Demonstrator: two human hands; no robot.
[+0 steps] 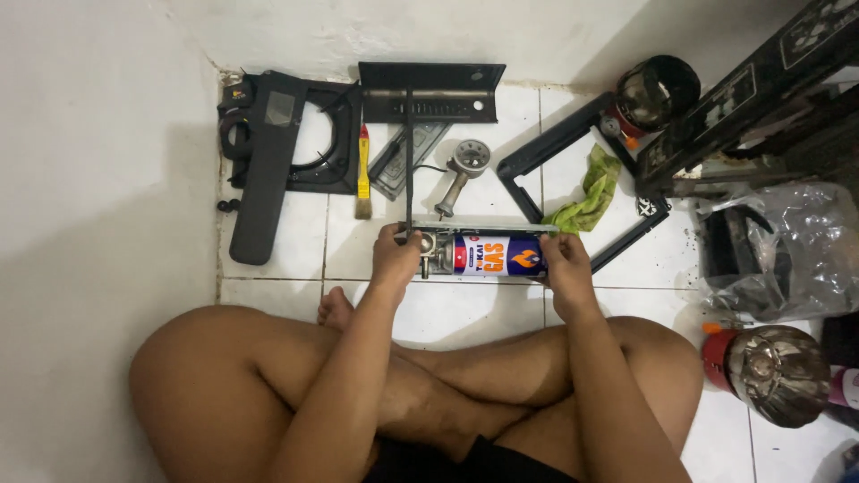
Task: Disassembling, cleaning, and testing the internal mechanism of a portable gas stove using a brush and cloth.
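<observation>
at about ten o'clock on the white tiled floor (277, 241) lies a black stove top panel (277, 143) with a round opening, a long dark bar across it. just right of it a yellow-handled brush (363, 174) lies upright beside a thin black rod (409, 161). the left hand (396, 255) is at centre, its grip closed on the metal valve end (428, 253) of the gas canister (497, 255), which lies on its side in a tray between both hands. at twelve o'clock sits a burner head (465, 165) below a black metal cover (434, 89). the right hand (562, 261) has its grip closed around the canister's other end. at one o'clock a green rag (591, 192) lies on a black frame (555, 148). at four o'clock a second canister (769, 371) lies.
</observation>
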